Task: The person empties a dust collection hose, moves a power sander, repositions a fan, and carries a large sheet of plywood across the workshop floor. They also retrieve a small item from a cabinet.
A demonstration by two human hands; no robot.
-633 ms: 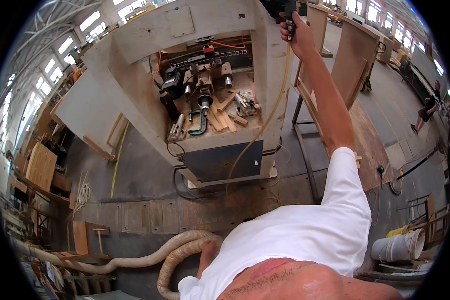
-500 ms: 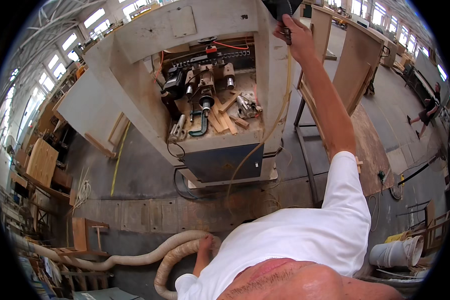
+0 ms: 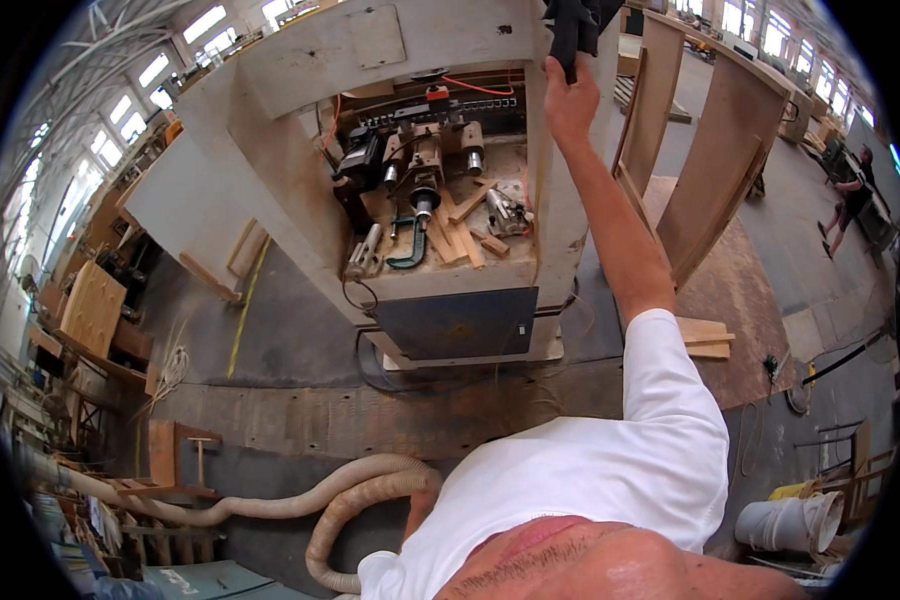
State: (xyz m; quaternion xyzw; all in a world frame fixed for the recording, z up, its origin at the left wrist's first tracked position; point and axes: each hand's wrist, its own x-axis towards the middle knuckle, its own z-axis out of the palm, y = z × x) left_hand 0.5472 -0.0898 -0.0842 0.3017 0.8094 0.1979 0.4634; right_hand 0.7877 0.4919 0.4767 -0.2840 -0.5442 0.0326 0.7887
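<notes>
Head view: right hand (image 3: 568, 98) grips black handle (image 3: 573, 25).

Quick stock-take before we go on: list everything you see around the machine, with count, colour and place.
Woodworking machine: one, beige and dusty, centre, open top showing motors and spindles.
Dark panel: one, dark grey, on the machine's near face.
Clamp: one, teal, on the machine bed.
Wood offcuts: several, pale, on the bed beside the clamp.
Black handle: one, black, top of the picture, above the machine's right side.
Board frames: two, light brown, standing right of the machine.
Dust hoses: two, cream, curving over the floor at lower left.
Bucket: one, white, on its side, lower right.
Another person: one, far right.
Right hand: raised, gripping the black handle.
Left hand: not in view.
</notes>
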